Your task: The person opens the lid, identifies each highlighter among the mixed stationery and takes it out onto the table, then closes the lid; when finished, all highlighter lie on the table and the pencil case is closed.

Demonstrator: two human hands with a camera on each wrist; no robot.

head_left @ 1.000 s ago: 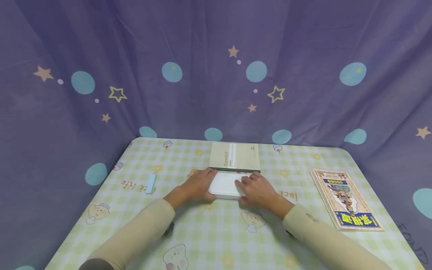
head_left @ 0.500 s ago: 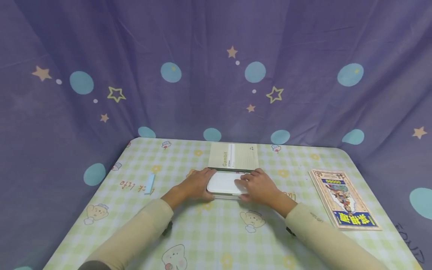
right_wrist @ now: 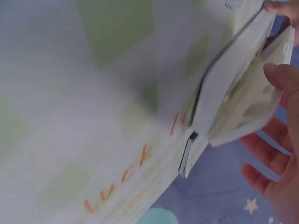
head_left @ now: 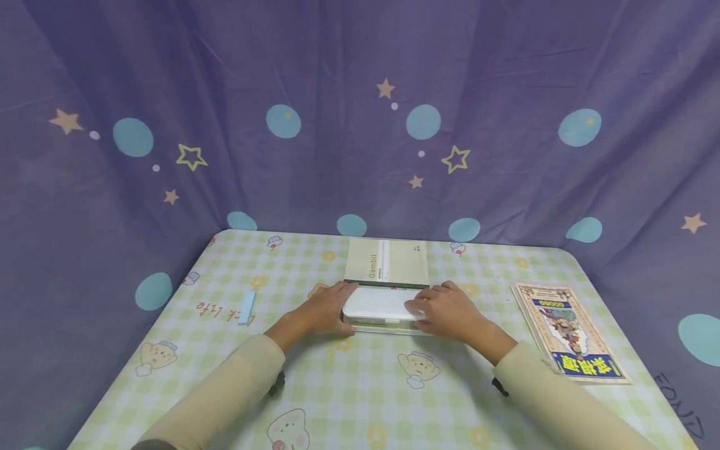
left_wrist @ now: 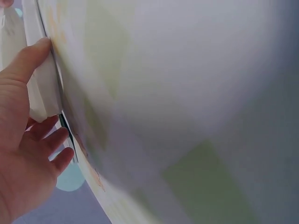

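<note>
A white box, perhaps a pencil case, lies in the middle of the table in the head view. Its lid [head_left: 375, 302] is tilted up, and a gap shows above the base [head_left: 374, 329]. At the left end my left hand [head_left: 325, 309] grips the box, thumb in front and fingers behind. My right hand [head_left: 449, 312] holds the lid's right end between thumb and fingers. In the right wrist view the lid's pale inner side [right_wrist: 254, 105] shows, with my right thumb [right_wrist: 280, 77] on its edge. The contents are mostly hidden.
Directly behind the box is a beige notebook [head_left: 402, 261] marked Gambit. A light blue strip-like piece [head_left: 247, 307] lies on the left. At right sits a booklet with a colourful cover [head_left: 570, 334]. A purple curtain [head_left: 337, 181] hangs beyond the checked tablecloth [head_left: 349, 400].
The lid has risen from the base and its front gap has widened. My right hand has shifted rightward and slightly up with the lid; my left hand stays at the left end.
</note>
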